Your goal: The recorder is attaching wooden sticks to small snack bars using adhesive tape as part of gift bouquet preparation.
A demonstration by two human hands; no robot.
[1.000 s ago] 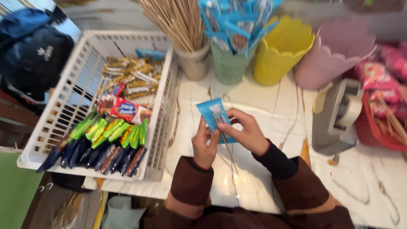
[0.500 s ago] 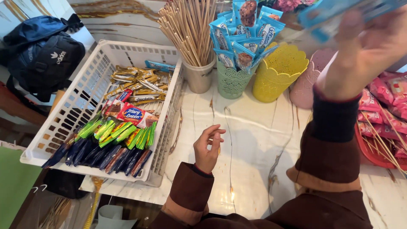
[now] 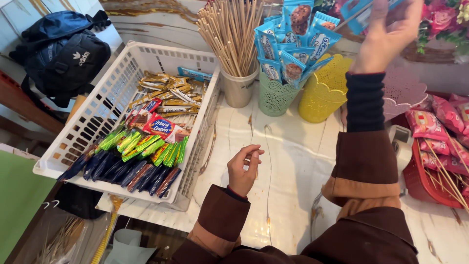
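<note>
the blue snack packet on a stick (image 3: 364,11) is raised in the right hand (image 3: 388,36) over the cups, while the left hand (image 3: 243,168) rests loosely curled and empty above the table (image 3: 288,161).

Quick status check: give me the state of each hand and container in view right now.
Right hand: raised, pinching a blue packet on a stick.
Left hand: loosely curled over the marble counter, empty.
White basket: part filled with wrapped sweets.
Green cup: packed with blue packets.
Yellow cup: looks empty.
Grey cup: full of skewers.

Brown sleeves with tan cuff bands, dark ribbed inner cuff at right wrist
</note>
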